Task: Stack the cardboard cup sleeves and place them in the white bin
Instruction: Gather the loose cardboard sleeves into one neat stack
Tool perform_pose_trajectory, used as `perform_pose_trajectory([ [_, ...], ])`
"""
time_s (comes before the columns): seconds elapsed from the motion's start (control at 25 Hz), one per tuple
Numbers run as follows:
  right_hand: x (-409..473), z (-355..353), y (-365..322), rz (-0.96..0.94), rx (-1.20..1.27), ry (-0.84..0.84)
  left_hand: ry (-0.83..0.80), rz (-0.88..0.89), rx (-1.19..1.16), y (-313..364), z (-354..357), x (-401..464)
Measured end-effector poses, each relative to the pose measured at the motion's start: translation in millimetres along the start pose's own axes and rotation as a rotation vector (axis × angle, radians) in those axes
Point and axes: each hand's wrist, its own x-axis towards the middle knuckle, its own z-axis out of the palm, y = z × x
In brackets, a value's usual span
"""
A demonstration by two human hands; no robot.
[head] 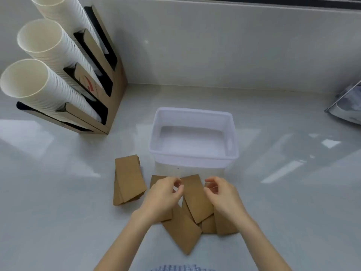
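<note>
Several flat brown cardboard cup sleeves lie loose and overlapping [183, 229] on the grey counter, just in front of the white bin [195, 160], which holds nothing. A neat stack of sleeves [129, 179] rests to the left of the loose ones. My left hand [163, 198] and my right hand [223, 196] hover over the loose pile, fingers curled and apart. Between them lies the top sleeve [197, 198]; neither hand visibly grips it. Parts of the pile are hidden under both hands.
A cardboard cup dispenser [109, 94] with three tilted columns of white paper cups [39, 85] stands at the back left. A shiny metal object [347, 106] sits at the right edge. A white wall runs behind the counter.
</note>
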Motion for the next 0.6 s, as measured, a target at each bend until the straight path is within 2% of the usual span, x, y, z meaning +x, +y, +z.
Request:
perform_pose_trajectory([
  [0.32, 11, 22, -7, 0.061, -0.195, -0.045, -0.037, -0.068, 0.020, -15, 25, 5],
  [0.44, 13, 25, -9, 0.076, -0.170, -0.046, -0.071, -0.077, -0.020, -15, 26, 6],
  [0.6, 13, 27, -11, 0.070, -0.079, -0.050, -0.060, -0.093, -0.207, -12, 24, 6],
])
